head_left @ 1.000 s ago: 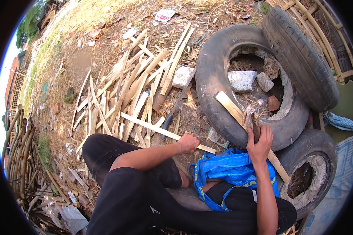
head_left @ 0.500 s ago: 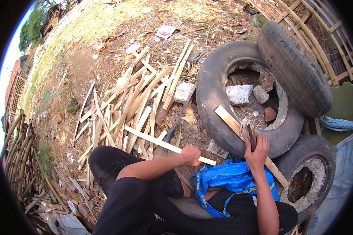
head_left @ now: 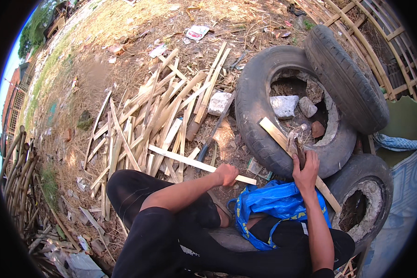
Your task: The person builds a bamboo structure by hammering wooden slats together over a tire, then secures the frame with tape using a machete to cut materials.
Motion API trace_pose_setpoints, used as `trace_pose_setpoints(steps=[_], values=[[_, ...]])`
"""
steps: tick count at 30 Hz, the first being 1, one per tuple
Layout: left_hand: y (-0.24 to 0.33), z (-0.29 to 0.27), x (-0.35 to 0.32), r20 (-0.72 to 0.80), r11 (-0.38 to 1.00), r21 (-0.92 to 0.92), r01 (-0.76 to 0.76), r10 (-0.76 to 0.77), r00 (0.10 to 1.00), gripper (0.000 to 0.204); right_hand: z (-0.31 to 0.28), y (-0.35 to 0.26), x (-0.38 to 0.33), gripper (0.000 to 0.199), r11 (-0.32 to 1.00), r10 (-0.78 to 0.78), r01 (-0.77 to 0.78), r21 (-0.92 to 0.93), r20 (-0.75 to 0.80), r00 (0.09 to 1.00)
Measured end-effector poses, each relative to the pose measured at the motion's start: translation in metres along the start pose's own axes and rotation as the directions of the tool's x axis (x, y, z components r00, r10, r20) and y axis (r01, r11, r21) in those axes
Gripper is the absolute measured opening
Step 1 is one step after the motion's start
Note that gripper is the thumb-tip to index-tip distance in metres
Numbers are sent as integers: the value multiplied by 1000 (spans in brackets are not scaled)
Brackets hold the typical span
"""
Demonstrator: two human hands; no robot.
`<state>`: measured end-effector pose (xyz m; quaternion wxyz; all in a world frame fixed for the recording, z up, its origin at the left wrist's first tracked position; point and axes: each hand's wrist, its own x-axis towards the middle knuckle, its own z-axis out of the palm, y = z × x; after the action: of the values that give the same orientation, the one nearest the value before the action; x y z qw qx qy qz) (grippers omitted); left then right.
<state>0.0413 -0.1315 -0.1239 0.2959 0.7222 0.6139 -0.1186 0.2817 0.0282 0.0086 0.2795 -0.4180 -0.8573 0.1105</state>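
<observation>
My left hand (head_left: pixel 227 174) is closed around a thin, pale split-bamboo strip (head_left: pixel 185 160), near its right end. The strip reaches left over the edge of a heap of similar strips (head_left: pixel 160 109). My right hand (head_left: pixel 306 171) is closed around a worn brown tool (head_left: pixel 296 143), whose full shape I cannot make out. A wider bamboo slat (head_left: pixel 274 132) slants beneath this hand, from the large tire (head_left: pixel 255 111) to the smaller lower tire (head_left: pixel 380 180). Blue plastic cloth (head_left: pixel 268 204) lies across my lap, below both hands.
A long knife (head_left: pixel 213 139) lies between the heap and the large tire. White stone blocks (head_left: pixel 284 106) sit inside that tire, and another tire (head_left: pixel 345 78) leans on it. Bundled poles (head_left: pixel 21 180) stand at left; a bamboo fence (head_left: pixel 375 41) rises at upper right.
The view has shifted slightly. My left hand and its strip have risen a little in the picture. Both hands keep their grip.
</observation>
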Motion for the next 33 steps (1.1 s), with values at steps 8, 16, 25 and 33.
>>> trace_pose_setpoints(steps=[8,16,25,33], values=[[-52,17,15,-231,990,-96,101,-121,965,20,15,14,-4,37,999,-54,54,-5,8,999],[-23,4,0,-208,993,-104,56,-77,975,28,15,19,-9,40,998,-62,62,-16,-7,998],[-8,41,7,-259,996,-64,59,-73,963,18,16,16,-8,38,1000,-13,14,-26,53,999],[4,51,6,-174,997,1,79,-77,982,27,12,5,-8,32,1000,-7,7,-1,50,999]])
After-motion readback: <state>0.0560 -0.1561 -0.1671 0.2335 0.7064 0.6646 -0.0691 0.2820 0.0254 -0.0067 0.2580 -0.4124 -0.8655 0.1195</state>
